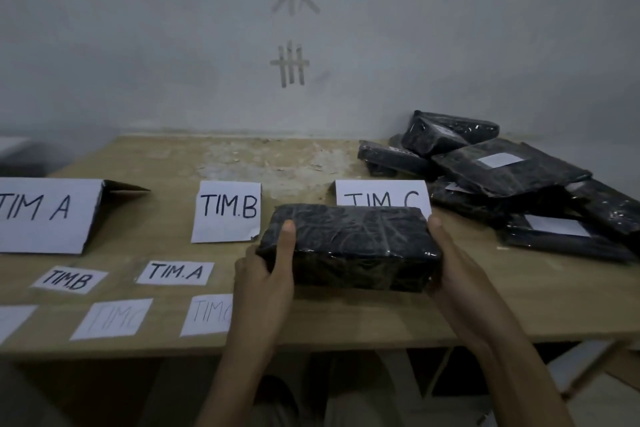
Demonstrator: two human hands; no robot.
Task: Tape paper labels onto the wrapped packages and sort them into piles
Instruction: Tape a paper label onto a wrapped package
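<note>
black package [348,246] held between both hands — left hand [268,274] and right hand [453,263] gripping its short ends; long axis left-to-right, above the worktop [346,315], no label yet.

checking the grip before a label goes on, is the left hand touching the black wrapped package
Touching. The head view shows the left hand gripping the black wrapped package at its left end, thumb lying on its top face.

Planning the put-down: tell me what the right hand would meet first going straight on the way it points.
Probably the TIM C sheet, whose right edge lies just beyond the right hand gripping the package. The pile of packages sits slightly right of that line; depth is unclear.
</note>
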